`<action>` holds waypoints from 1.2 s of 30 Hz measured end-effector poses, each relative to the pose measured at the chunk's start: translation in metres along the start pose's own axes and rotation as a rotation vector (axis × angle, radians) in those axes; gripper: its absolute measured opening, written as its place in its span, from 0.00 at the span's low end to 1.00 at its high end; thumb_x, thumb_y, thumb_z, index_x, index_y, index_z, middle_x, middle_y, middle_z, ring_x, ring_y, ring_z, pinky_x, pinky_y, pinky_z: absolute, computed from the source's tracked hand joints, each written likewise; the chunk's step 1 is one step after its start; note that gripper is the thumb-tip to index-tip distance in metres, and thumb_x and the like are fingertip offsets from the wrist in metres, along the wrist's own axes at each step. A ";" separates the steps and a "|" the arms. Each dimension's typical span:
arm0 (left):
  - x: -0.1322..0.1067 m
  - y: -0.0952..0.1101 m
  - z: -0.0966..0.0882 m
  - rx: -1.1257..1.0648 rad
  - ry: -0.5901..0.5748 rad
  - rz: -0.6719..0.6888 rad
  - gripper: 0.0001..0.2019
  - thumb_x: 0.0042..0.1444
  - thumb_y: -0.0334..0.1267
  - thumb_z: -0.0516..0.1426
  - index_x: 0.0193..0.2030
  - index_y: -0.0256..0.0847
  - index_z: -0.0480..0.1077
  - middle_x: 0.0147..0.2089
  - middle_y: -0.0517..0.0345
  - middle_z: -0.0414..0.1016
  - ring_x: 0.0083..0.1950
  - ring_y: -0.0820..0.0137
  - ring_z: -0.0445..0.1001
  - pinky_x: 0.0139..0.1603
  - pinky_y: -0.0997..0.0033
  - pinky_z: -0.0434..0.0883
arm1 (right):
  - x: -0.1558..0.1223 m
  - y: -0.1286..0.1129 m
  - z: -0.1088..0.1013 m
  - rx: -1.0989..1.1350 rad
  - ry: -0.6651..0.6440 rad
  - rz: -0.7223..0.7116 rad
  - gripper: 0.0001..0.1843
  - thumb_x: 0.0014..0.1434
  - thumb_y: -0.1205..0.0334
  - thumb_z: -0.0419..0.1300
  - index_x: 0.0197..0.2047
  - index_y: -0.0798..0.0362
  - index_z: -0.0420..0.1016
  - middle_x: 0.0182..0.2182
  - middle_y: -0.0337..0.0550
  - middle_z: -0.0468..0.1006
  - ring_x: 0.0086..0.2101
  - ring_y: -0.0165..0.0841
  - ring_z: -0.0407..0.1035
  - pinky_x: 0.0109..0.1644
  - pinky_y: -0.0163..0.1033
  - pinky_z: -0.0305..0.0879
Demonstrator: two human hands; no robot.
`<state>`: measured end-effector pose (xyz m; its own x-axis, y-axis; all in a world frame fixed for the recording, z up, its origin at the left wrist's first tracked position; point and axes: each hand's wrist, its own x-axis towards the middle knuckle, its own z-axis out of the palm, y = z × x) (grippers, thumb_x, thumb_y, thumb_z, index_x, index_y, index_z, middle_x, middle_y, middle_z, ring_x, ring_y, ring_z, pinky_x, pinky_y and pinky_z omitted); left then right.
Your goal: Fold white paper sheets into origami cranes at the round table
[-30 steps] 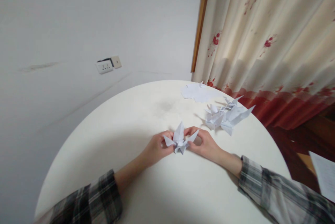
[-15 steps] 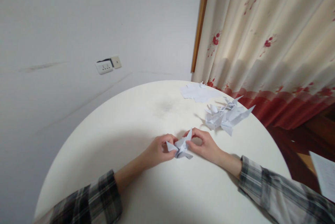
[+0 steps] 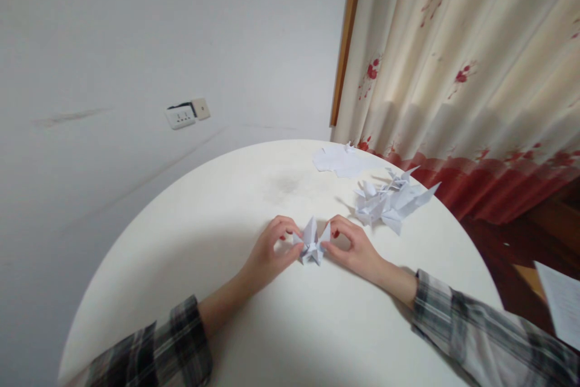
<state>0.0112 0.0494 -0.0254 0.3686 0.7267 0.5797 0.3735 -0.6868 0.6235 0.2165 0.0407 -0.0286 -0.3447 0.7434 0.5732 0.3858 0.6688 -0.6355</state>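
Note:
A small white folded paper crane [image 3: 312, 243] stands on the round white table [image 3: 235, 206] between my two hands. My left hand [image 3: 270, 249] pinches its left side with fingers curled. On the other side, my right hand [image 3: 353, 246] pinches the right wing between thumb and forefinger. Both wrists rest on the tabletop, and plaid sleeves cover my forearms.
A heap of finished white paper cranes [image 3: 392, 199] lies to the right of my hands, near the table's far right edge. Flat white paper sheets [image 3: 341, 159] lie behind them. A flowered curtain [image 3: 453, 61] hangs at right; a wall socket [image 3: 181, 115] sits at left.
The crane was tipped over and turned between my hands half a second ago; now it stands upright again with wings closer together. Both hands have shifted slightly away from me.

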 end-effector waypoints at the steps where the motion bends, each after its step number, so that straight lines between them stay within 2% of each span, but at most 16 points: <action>1: 0.000 0.002 -0.002 0.004 0.021 0.002 0.03 0.49 0.31 0.55 0.33 0.39 0.67 0.34 0.55 0.70 0.37 0.70 0.68 0.35 0.72 0.66 | 0.000 0.001 0.000 0.001 0.003 -0.011 0.06 0.52 0.66 0.58 0.28 0.52 0.62 0.27 0.38 0.66 0.30 0.29 0.62 0.35 0.34 0.59; 3: -0.001 0.007 -0.006 -0.026 0.036 -0.002 0.05 0.53 0.34 0.54 0.37 0.38 0.67 0.36 0.54 0.70 0.37 0.70 0.68 0.35 0.72 0.66 | -0.001 0.002 0.000 0.004 -0.001 -0.019 0.06 0.52 0.66 0.58 0.28 0.52 0.62 0.27 0.37 0.66 0.30 0.29 0.61 0.35 0.34 0.59; 7: -0.003 0.016 -0.013 -0.152 0.007 -0.053 0.11 0.59 0.35 0.46 0.41 0.38 0.68 0.39 0.53 0.72 0.41 0.69 0.70 0.41 0.70 0.66 | -0.001 0.002 0.000 0.000 -0.014 -0.005 0.06 0.53 0.66 0.57 0.28 0.52 0.62 0.26 0.37 0.65 0.29 0.28 0.61 0.34 0.34 0.58; 11: -0.003 0.017 -0.013 -0.210 -0.022 0.007 0.10 0.59 0.34 0.48 0.40 0.38 0.69 0.40 0.52 0.72 0.43 0.68 0.70 0.44 0.69 0.66 | -0.001 0.000 0.000 0.009 -0.018 0.005 0.06 0.53 0.67 0.57 0.27 0.52 0.62 0.26 0.37 0.65 0.28 0.28 0.60 0.33 0.33 0.58; 16: -0.001 0.016 -0.010 -0.220 -0.028 0.064 0.07 0.56 0.31 0.51 0.34 0.37 0.70 0.35 0.52 0.73 0.40 0.69 0.70 0.40 0.69 0.67 | -0.001 -0.002 -0.001 0.020 -0.024 0.031 0.06 0.53 0.68 0.57 0.27 0.53 0.63 0.25 0.36 0.64 0.28 0.27 0.60 0.33 0.33 0.58; 21: 0.002 0.018 -0.009 -0.132 -0.024 0.051 0.06 0.54 0.30 0.52 0.32 0.37 0.70 0.30 0.55 0.72 0.31 0.73 0.68 0.31 0.74 0.65 | 0.000 -0.001 -0.001 0.029 -0.004 0.043 0.05 0.53 0.66 0.58 0.28 0.53 0.65 0.26 0.37 0.66 0.29 0.28 0.61 0.33 0.34 0.59; 23: 0.002 0.018 -0.008 -0.107 -0.014 0.045 0.05 0.54 0.30 0.53 0.31 0.37 0.70 0.29 0.56 0.72 0.29 0.74 0.67 0.30 0.75 0.65 | 0.000 -0.001 0.000 0.042 0.048 0.048 0.04 0.53 0.64 0.59 0.32 0.53 0.66 0.29 0.39 0.67 0.30 0.29 0.62 0.33 0.35 0.61; 26: 0.003 0.017 -0.006 -0.076 0.004 0.034 0.04 0.53 0.30 0.53 0.30 0.37 0.69 0.28 0.57 0.72 0.28 0.75 0.67 0.29 0.76 0.65 | 0.000 -0.001 0.002 0.074 0.203 0.037 0.12 0.51 0.62 0.62 0.38 0.51 0.64 0.35 0.42 0.68 0.32 0.30 0.64 0.35 0.36 0.64; 31: 0.005 0.015 -0.005 -0.032 0.002 0.021 0.05 0.52 0.31 0.53 0.28 0.38 0.69 0.27 0.57 0.72 0.26 0.76 0.67 0.28 0.77 0.64 | 0.001 -0.008 0.001 -0.045 0.384 -0.093 0.13 0.50 0.64 0.63 0.35 0.49 0.62 0.42 0.45 0.66 0.40 0.34 0.65 0.44 0.44 0.65; 33: 0.006 0.014 -0.005 -0.030 0.001 0.014 0.04 0.52 0.31 0.53 0.29 0.38 0.68 0.27 0.57 0.72 0.26 0.76 0.67 0.28 0.76 0.65 | 0.001 -0.012 0.000 -0.086 0.404 -0.148 0.11 0.50 0.65 0.63 0.35 0.49 0.63 0.45 0.45 0.64 0.43 0.35 0.65 0.46 0.45 0.65; 36: 0.006 0.014 -0.006 -0.024 0.002 0.012 0.04 0.52 0.31 0.53 0.29 0.38 0.68 0.27 0.58 0.71 0.27 0.75 0.67 0.29 0.76 0.65 | 0.002 -0.015 -0.002 -0.164 0.317 -0.208 0.03 0.53 0.64 0.60 0.32 0.49 0.69 0.51 0.45 0.62 0.50 0.38 0.61 0.51 0.48 0.62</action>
<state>0.0139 0.0446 -0.0102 0.3708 0.7186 0.5883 0.3489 -0.6948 0.6289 0.2122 0.0318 -0.0169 -0.1593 0.5375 0.8280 0.4758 0.7767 -0.4127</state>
